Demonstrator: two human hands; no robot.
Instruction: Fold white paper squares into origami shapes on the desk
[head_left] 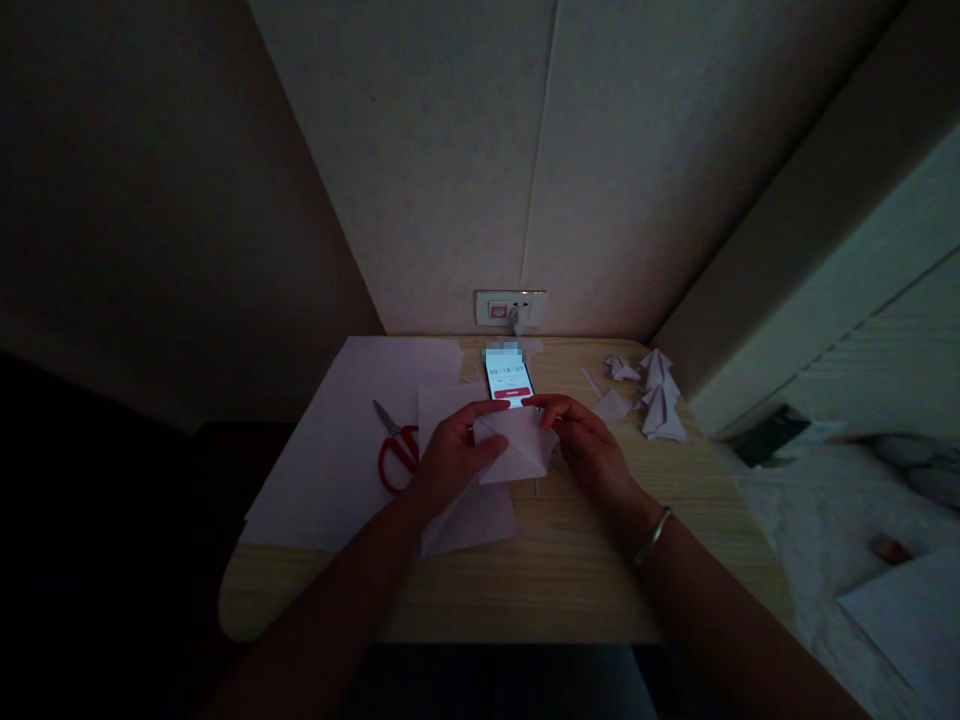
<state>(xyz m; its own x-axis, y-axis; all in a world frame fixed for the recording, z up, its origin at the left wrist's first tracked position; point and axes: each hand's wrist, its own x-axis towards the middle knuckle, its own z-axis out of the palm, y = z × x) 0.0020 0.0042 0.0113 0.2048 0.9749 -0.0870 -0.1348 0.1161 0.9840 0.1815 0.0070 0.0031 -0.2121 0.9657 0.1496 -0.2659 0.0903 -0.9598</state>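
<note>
My left hand (451,452) and my right hand (587,442) both grip a folded white paper piece (517,446) just above a small wooden table (570,580). The left thumb presses on its left flap; the right fingers pinch its top right edge. A loose white sheet (469,515) lies under the hands. A metal bangle (651,536) sits on my right wrist.
A lit phone (508,381) lies just beyond the hands, plugged into a wall socket (510,308). Red-handled scissors (397,450) rest on a large white sheet (337,460) at left. Several folded paper figures (656,395) stand at the back right. A bed (847,560) is at right.
</note>
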